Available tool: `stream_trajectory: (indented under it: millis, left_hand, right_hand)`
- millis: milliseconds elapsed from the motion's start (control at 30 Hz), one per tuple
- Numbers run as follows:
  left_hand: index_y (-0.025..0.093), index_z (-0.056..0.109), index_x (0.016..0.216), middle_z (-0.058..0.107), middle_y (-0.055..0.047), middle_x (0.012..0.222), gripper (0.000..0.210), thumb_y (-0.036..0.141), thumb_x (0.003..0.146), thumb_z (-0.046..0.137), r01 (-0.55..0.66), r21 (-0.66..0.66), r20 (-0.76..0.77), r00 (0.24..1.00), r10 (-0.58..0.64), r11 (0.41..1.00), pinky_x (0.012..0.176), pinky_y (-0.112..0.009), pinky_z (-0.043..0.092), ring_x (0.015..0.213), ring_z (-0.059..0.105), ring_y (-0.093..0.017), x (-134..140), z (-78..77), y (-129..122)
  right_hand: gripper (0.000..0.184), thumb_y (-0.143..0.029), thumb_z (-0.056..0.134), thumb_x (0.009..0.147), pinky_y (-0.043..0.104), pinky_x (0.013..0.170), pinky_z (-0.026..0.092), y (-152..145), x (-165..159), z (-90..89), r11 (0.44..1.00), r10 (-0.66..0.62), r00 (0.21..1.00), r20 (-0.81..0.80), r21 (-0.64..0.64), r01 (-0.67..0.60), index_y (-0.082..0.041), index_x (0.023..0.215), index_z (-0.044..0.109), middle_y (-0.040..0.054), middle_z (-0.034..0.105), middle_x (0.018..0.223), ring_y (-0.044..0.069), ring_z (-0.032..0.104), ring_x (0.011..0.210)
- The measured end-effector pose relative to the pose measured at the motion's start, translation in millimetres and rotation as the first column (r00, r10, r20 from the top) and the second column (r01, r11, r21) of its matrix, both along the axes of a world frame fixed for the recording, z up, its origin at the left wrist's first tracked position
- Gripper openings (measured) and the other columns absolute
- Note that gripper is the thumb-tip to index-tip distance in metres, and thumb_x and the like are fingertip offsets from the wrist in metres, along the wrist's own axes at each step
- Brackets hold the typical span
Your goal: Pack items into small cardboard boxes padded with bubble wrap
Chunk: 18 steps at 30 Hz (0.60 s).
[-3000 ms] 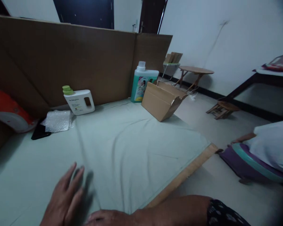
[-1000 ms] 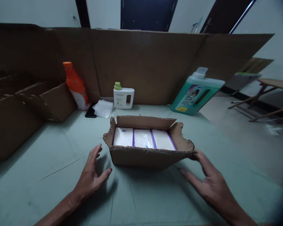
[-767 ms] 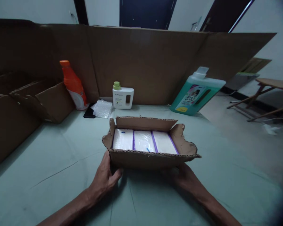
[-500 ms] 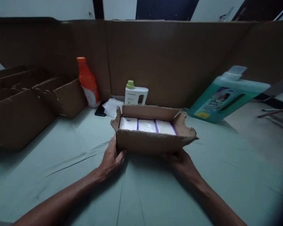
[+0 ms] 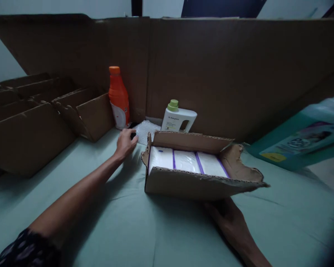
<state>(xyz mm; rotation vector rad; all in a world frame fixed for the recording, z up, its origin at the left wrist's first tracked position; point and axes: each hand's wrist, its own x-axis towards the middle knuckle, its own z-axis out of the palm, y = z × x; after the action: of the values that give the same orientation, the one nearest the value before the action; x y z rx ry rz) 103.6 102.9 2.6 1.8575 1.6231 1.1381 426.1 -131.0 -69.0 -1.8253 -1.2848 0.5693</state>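
I have two hands in view. Nearest me, the right hand (image 5: 232, 222) is loosely bent against the underside of an open box (image 5: 195, 187), near its right end; its fingertips are hidden there, so I can't tell how firm a hold it has, or whether that end is off the cloth. The box sits in front of me, slightly right of centre, and I count three white packs (image 5: 183, 161) in it, side by side, edged in purple. One patterned sleeve (image 5: 28, 248) shows at lower left. From it the left hand (image 5: 126, 142) reaches past the box's left end, half curled, thumb and forefinger a little apart at one black slab (image 5: 133, 135); I can't tell whether it is gripped. One sheet of bubble wrap (image 5: 146, 129) lies just beside.

Farther back I count three bottles: white (image 5: 172, 118) behind the box, orange (image 5: 118, 94) to its left, green (image 5: 303, 137) at far right. At left stand more open cartons (image 5: 28, 141), at least two, overlapping too much for me to count.

All this is on a pale green cloth (image 5: 133, 230), creased. A cardboard screen (image 5: 225, 74) closes the back; over it I see pale wall (image 5: 111, 7), one dark post (image 5: 136, 7) and one dark panel (image 5: 222, 7).
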Motion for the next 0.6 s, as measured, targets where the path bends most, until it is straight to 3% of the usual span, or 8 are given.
stream_trajectory:
  millis: [100,133,267,433,533,600]
  left_hand:
    - [0.018,0.065,0.072,0.070,-0.011,0.089,0.008,0.022,0.069,0.071,-0.060,-0.072,0.001,0.998,0.061,0.996,0.096,-0.044,0.044,0.105,0.062,-0.031,18.6,-0.8,45.1]
    - [0.019,0.061,0.064,0.068,-0.008,0.079,0.012,0.022,0.067,0.073,-0.064,-0.091,0.011,0.998,0.066,0.994,0.093,-0.041,0.044,0.100,0.063,-0.030,22.8,-3.0,52.0]
    - [0.020,0.052,0.056,0.055,0.000,0.061,0.022,0.027,0.068,0.068,-0.032,-0.083,0.133,0.990,0.043,0.996,0.075,-0.030,0.043,0.076,0.057,-0.019,22.0,-0.4,52.2]
    - [0.020,0.051,0.064,0.049,0.003,0.063,0.022,0.040,0.068,0.059,0.021,0.001,0.366,0.930,-0.020,1.000,0.060,-0.023,0.039,0.060,0.046,-0.012,-18.6,41.3,20.0]
    - [0.020,0.051,0.065,0.054,0.001,0.064,0.025,0.043,0.062,0.062,0.048,0.023,0.438,0.897,-0.053,0.999,0.055,-0.023,0.040,0.058,0.047,-0.012,-59.2,65.8,-19.4]
    - [0.020,0.051,0.062,0.065,-0.004,0.077,0.026,0.041,0.061,0.066,0.076,0.042,0.453,0.887,-0.087,0.996,0.058,-0.025,0.046,0.063,0.055,-0.015,-89.1,76.9,-52.5]
  right_hand:
    - [0.048,-0.056,0.069,0.076,0.042,0.081,0.061,-0.8,1.3,-8.8,1.000,-0.031,0.999,-0.020,0.006,0.031,-0.021,0.109,0.065,0.0092,0.077,0.103,0.033,0.073,0.095]
    - [0.048,-0.055,0.068,0.077,0.041,0.082,0.061,-1.3,1.1,-10.2,0.999,-0.045,0.999,-0.032,0.012,0.045,-0.022,0.110,0.066,0.0089,0.077,0.104,0.032,0.073,0.097]
    - [0.047,-0.055,0.070,0.075,0.041,0.081,0.062,-1.4,0.1,-7.1,1.000,-0.027,0.998,-0.059,0.009,0.028,-0.022,0.108,0.066,0.0083,0.077,0.103,0.033,0.073,0.096]
    - [0.049,-0.053,0.071,0.074,0.043,0.084,0.061,2.5,-3.2,7.8,1.000,0.019,0.999,-0.043,0.007,-0.019,-0.021,0.110,0.064,0.0090,0.077,0.104,0.033,0.072,0.099]
    - [0.047,-0.052,0.071,0.074,0.044,0.082,0.061,4.5,-6.9,14.0,0.999,0.030,0.999,-0.044,0.020,-0.029,-0.021,0.109,0.064,0.0092,0.078,0.102,0.033,0.073,0.095]
    - [0.046,-0.051,0.071,0.073,0.044,0.081,0.061,5.6,-8.9,15.5,0.998,0.045,0.997,-0.060,0.048,-0.042,-0.020,0.108,0.064,0.0092,0.078,0.100,0.032,0.073,0.093]
